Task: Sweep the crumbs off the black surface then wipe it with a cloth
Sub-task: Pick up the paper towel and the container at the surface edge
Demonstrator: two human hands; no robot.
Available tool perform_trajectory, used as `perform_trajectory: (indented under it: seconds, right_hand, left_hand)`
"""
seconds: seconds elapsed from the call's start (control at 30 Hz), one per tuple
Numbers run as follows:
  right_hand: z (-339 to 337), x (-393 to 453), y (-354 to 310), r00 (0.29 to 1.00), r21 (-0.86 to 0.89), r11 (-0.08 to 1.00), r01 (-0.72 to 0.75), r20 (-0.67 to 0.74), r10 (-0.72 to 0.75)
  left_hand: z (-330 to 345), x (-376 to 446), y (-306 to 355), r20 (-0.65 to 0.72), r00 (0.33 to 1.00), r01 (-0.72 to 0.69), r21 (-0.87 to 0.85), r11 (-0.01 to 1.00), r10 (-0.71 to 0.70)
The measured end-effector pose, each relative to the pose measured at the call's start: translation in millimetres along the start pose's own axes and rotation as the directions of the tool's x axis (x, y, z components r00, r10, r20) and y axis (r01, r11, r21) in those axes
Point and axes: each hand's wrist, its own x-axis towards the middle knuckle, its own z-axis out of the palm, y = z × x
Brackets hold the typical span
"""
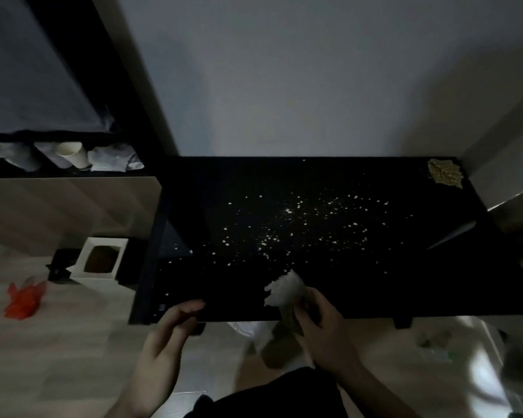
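Pale crumbs (287, 227) — beyond both hands (311, 315)

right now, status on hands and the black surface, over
Right hand grips white bristled brush at near edge. Left hand open, holding nothing. Pale crumbs still scattered over black tabletop. Path clear.

Crumbs (299, 224) lie scattered on surface (420, 285)
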Motion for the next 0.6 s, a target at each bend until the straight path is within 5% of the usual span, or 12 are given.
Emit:
perform_trajectory:
  seconds: [0.27,0.37,0.6]
  right_hand:
    - [106.4,-50.4,-22.1,0.986,0.098,0.995,0.022,-0.168,-0.005]
    - [122.9,-43.5,-35.6,0.989,0.176,0.984,0.018,-0.148,0.008]
    - [165.2,20.6,-45.3,0.998,0.062,0.997,-0.041,-0.053,0.045]
  left_hand:
    - [-106.9,38.4,-22.3,0.133,0.990,-0.049,0.000,0.999,0.049]
    - [-122.2,56.9,-23.3,0.161,0.987,-0.032,0.001,1.000,0.031]
    - [-161.9,76.9,-39.9,0.073,0.997,-0.018,-0.006,1.000,0.019]
